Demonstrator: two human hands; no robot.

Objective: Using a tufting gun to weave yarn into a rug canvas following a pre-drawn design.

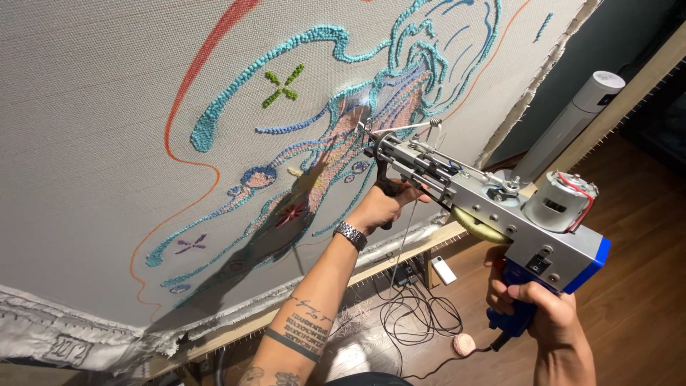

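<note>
Head view, looking along a tufting gun held against a stretched grey backing cloth.

Hands: the right hand is clenched around the gun's blue pistol grip, low at the right of the frame. The left hand is closed around the black front handle under the gun's nose; a metal wristwatch sits on that wrist and tattoos show on the forearm.

Gun: silver metal body, blue rear housing, a cylindrical motor with red wires on top, a yellowish gear wheel on the underside. It points up and to the left, needle tip touching the cloth at a pale pink tufted patch.

Cloth: tufted turquoise outlines, a small green cross, blue and purple details lower left, and orange-red drawn lines. The cloth's frayed edge is fixed to a wooden frame.

Below: wooden floor, a tangle of black cable, a small pink yarn ball, a small white block-shaped thing. A white cylindrical appliance stands behind the frame, upper right.
</note>
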